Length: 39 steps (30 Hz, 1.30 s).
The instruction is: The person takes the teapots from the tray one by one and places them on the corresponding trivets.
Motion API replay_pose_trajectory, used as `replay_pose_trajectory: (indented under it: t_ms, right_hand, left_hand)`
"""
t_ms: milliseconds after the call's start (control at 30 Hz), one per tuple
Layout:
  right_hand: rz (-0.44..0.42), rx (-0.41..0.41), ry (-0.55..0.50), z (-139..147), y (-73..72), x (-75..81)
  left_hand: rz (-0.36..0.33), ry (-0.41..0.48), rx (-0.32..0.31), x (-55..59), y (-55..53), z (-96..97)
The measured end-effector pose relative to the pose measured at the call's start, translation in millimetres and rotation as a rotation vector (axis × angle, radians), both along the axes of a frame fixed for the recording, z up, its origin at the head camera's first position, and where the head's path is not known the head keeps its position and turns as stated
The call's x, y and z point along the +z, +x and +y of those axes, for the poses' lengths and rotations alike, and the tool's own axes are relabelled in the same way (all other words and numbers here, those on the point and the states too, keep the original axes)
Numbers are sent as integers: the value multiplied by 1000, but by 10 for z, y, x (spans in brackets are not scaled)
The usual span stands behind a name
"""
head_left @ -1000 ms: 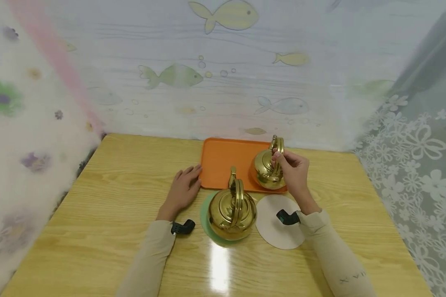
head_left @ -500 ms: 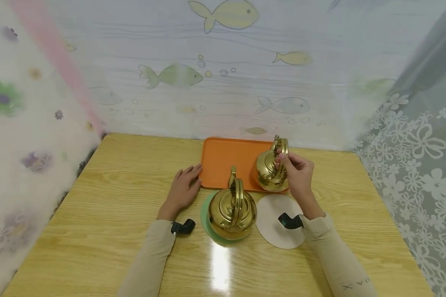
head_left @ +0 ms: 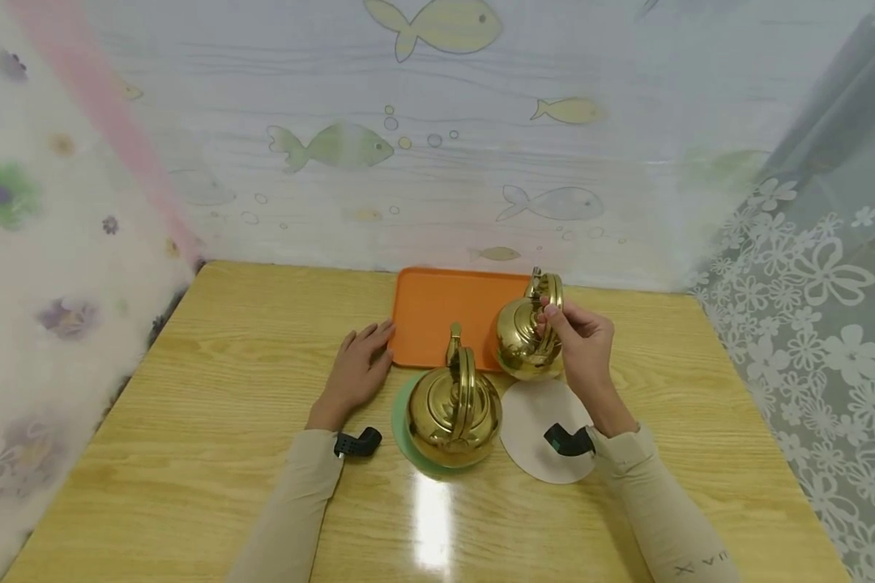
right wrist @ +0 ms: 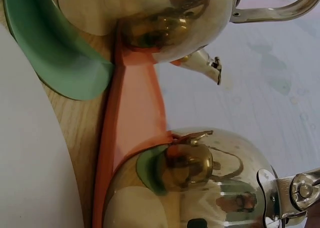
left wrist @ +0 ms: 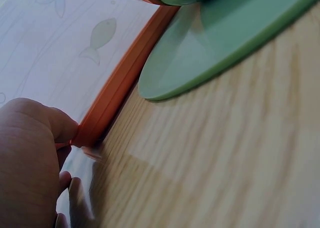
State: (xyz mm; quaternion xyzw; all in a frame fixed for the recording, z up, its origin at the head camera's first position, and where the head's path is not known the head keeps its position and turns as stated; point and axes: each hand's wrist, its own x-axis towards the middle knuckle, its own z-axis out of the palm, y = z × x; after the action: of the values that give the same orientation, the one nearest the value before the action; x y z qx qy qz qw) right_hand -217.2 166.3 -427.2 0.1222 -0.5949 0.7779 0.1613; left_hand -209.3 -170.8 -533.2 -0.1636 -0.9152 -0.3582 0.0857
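My right hand [head_left: 588, 340] grips the upright handle of a smaller shiny gold kettle [head_left: 518, 344] at the orange tray's [head_left: 437, 316] right end. The kettle's body overlaps the tray's near rim; whether its base touches the tray cannot be told. A larger gold kettle [head_left: 445, 421] stands on a green round mat [head_left: 401, 421], spout facing away. Both kettles [right wrist: 190, 188] also show in the right wrist view. My left hand [head_left: 355, 372] lies on the table with extended fingers at the tray's left edge; its thumb [left wrist: 62, 125] touches the tray's corner in the left wrist view.
A white round mat [head_left: 539, 429] lies right of the green one, under my right wrist. The wooden table [head_left: 211, 421] meets a fish-patterned curtain [head_left: 437, 186] at the back. A lace-flowered curtain [head_left: 824, 348] hangs at the right.
The smaller kettle has shifted slightly right and toward me with my right hand, so that it now overlaps the tray's near rim. My left hand and the larger kettle have stayed put.
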Motion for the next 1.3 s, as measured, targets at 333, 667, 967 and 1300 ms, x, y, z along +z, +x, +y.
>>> replay_pose_trajectory:
  t_ms: [333,667,967,1300]
  right_hand:
    - [8,8,14,-20,42,14]
    - [-2,7,7,-43,79,7]
    - [-49,17,2,-37,153,19]
    - [-100,9,4,-52,264,54]
  left_hand:
    - [8,0,1,2,-18,7]
    - [19,-3,3,33,-32,-35]
    - [30,9,-3,0,-45,-20]
    - [43,18,-5,-33,-50,-4]
